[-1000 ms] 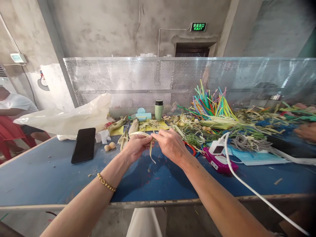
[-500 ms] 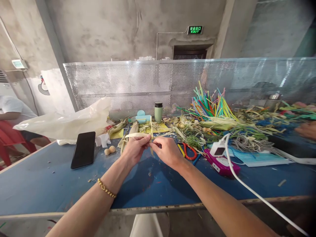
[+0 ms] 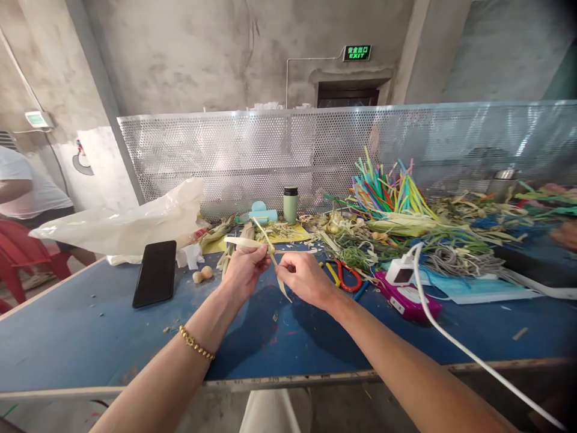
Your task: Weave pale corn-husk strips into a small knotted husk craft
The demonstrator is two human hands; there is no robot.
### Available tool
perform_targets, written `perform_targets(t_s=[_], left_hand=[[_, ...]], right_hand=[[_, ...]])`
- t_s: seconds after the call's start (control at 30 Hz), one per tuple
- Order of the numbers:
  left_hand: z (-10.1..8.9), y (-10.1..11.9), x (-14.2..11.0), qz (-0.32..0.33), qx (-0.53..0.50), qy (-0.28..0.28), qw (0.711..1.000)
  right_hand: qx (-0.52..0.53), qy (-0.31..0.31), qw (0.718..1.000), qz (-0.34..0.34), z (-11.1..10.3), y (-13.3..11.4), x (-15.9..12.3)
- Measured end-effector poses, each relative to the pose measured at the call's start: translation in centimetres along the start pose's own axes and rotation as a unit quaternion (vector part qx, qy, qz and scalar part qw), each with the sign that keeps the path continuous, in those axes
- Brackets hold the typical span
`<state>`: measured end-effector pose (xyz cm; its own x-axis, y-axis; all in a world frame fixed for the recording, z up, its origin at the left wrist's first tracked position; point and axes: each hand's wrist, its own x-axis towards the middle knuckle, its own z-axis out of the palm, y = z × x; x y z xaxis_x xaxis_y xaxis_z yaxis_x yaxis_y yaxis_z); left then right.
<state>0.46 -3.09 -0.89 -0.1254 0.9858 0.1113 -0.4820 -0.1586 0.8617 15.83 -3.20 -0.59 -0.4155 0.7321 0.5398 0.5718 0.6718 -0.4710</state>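
Note:
My left hand (image 3: 244,269) and my right hand (image 3: 305,276) meet above the blue table (image 3: 90,337), both pinching pale corn-husk strips (image 3: 270,252). One strip lies flat across my left fingers and sticks out to the left. A narrower strip crosses it on a slant, its lower end hanging below my right thumb. A gold bead bracelet (image 3: 196,343) is on my left wrist.
A black phone (image 3: 155,272), two small balls (image 3: 202,275) and a white plastic bag (image 3: 130,219) lie to the left. To the right are red-handled scissors (image 3: 348,275), a pink device (image 3: 408,299) with a white cable (image 3: 451,343), coloured strips (image 3: 387,189) and a green flask (image 3: 291,204). A perforated screen (image 3: 315,150) stands behind. A person sits far left.
The narrow strip has swung from hanging down to slanting upward across the flat one. My hands have shifted slightly and stay pinched on the strips.

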Motion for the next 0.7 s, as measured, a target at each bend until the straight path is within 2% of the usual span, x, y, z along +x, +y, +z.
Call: perform_targets(t_s=[0.07, 0.13, 0.23, 0.3, 0.37, 0.5, 0.7], left_hand=[[-0.1, 0.1, 0.0, 0.008, 0.003, -0.001, 1.000], [-0.2, 0.0, 0.1, 0.022, 0.011, -0.001, 1.000], [-0.2, -0.3, 0.2, 0.050, 0.042, -0.012, 0.998], [-0.2, -0.6, 0.2, 0.065, 0.072, -0.028, 0.995], [-0.2, -0.8, 0.2, 0.076, 0.103, -0.041, 0.991], [-0.1, -0.9, 0.0, 0.078, 0.138, -0.054, 0.986], [0.0, -0.5, -0.2, 0.061, 0.120, -0.072, 0.988]], right_hand=[[-0.007, -0.002, 1.000, -0.005, 0.0, 0.1, -0.1], [-0.020, 0.023, 0.999, -0.030, -0.1, 0.2, -0.1], [-0.040, 0.128, 0.987, -0.085, -0.5, 0.6, 0.2], [-0.042, 0.171, 0.979, -0.102, -0.8, 0.8, 0.4], [-0.024, 0.144, 0.985, -0.093, -1.0, 0.9, 0.6], [0.074, 0.022, 0.997, -0.028, -1.1, 0.9, 0.6], [0.169, -0.020, 0.982, 0.084, -1.1, 1.1, 0.6]])
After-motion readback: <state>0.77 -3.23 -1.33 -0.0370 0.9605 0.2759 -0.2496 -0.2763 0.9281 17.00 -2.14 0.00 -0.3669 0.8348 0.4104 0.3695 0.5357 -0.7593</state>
